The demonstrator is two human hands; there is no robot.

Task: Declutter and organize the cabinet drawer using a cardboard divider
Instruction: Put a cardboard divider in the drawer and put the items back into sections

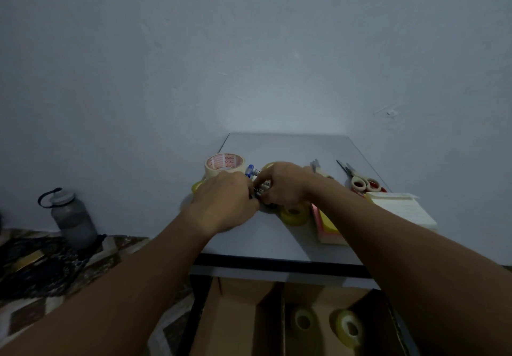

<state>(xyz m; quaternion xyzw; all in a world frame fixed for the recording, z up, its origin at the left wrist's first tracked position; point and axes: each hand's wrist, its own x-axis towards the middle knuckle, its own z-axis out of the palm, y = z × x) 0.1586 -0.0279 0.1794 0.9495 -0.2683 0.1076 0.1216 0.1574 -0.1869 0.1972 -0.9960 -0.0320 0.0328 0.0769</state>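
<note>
On my feed the open drawer (198, 303) sits below both forearms, closest to me, with the cardboard divider (241, 300) splitting it into compartments. Two clear tape rolls (304, 320) lie in the compartment under the right forearm. Above it, on the cabinet top (277, 147), the left hand (224, 203) and right hand (282, 183) meet fingertip to fingertip, both curled around a bundle of pens (261, 186). A wide masking tape roll (225, 165) stands just beyond the left hand. A yellowish tape roll (294, 214) lies against the near side of the right hand. Right of the right wrist are a pink and yellow notepad (325, 228), a white paper stack (401, 208) and scissors (360, 182). Well left of the left arm, a grey water bottle (73, 217) stands on the floor.
</note>
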